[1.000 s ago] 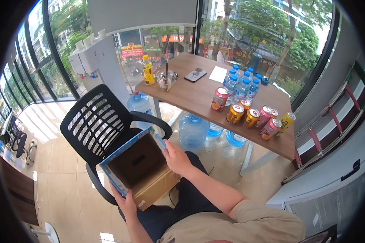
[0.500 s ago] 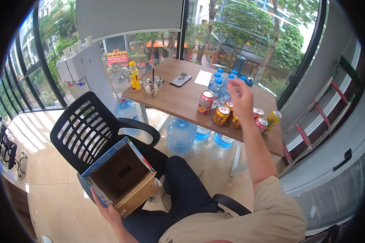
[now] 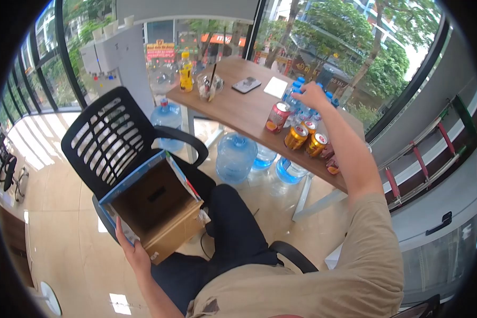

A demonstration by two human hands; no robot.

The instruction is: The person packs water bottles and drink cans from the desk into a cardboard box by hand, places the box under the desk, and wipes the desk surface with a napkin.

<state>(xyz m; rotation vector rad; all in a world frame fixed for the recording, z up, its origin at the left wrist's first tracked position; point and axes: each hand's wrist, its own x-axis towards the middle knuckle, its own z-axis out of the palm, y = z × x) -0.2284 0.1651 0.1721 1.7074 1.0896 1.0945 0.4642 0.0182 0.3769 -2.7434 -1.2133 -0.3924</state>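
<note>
An open cardboard box [image 3: 172,233] with blue printed flaps rests tilted on my lap and the chair, its inside bare except for a dark slot. My left hand [image 3: 136,253] grips its near left edge, thumb along the side. Over the table, my right hand [image 3: 314,96] is bent down with curled fingers at the caps of the small water bottles [image 3: 294,96], closed about a bottle top; the fingertips are partly hidden. Just in front of these bottles stand a red-pink can [image 3: 277,117] and several gold cans [image 3: 296,137]. My forearm covers part of the cans on the right.
The wooden table [image 3: 228,108] also bears a yellow bottle [image 3: 186,71], a plastic cup with a straw [image 3: 209,88], a phone [image 3: 246,85] and a white paper [image 3: 275,87]. Large water jugs [image 3: 236,158] stand underneath. A black mesh chair [image 3: 108,138] is left, a ladder [image 3: 421,164] right.
My right hand has gone from above the cans down to the water bottle tops. My left hand keeps its hold on the box. The view has shifted and tilted slightly.
</note>
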